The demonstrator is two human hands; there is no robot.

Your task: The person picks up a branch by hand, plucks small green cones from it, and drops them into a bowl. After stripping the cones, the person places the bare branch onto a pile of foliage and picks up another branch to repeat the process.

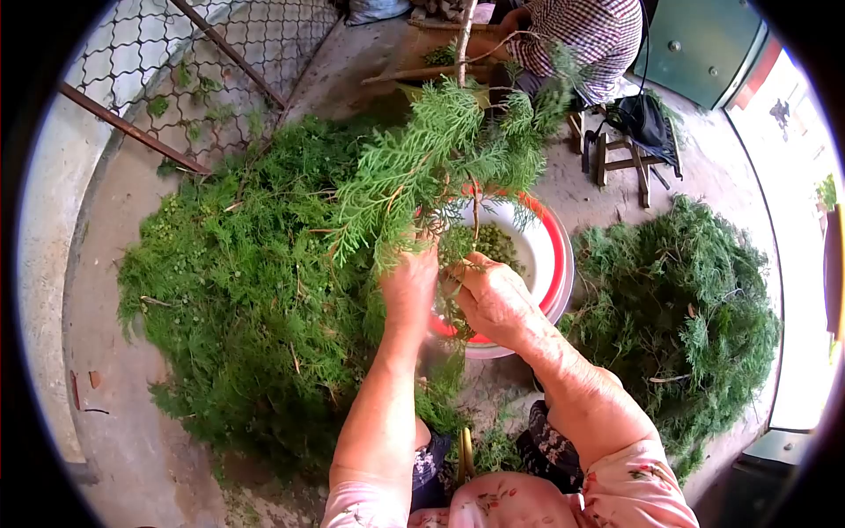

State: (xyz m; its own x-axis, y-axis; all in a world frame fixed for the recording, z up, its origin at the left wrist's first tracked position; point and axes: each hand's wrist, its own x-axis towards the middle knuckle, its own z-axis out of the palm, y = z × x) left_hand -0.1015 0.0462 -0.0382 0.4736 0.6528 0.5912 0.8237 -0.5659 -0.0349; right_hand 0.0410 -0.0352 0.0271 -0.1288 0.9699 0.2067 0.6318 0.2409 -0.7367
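Note:
A leafy evergreen branch (414, 167), with flat feathery sprays like arborvitae, stands up in front of me. My left hand (410, 277) is closed around its lower part; the foliage hides some of the fingers. My right hand (497, 297) is just to the right, its thumb and fingers pinched on a small green sprig (456, 295) of the branch. Below both hands sits a white basin (557, 251) with a red-orange band inside the rim. Small round green cones (498, 246) lie in the basin.
A large heap of cut evergreen (255, 282) covers the floor at left, a second heap (673, 326) at right. Another person in a checked shirt (585, 40) sits at the back. Beside them stands a wooden stool (629, 163) with a black bag (641, 119). Wire mesh (238, 66) leans at upper left.

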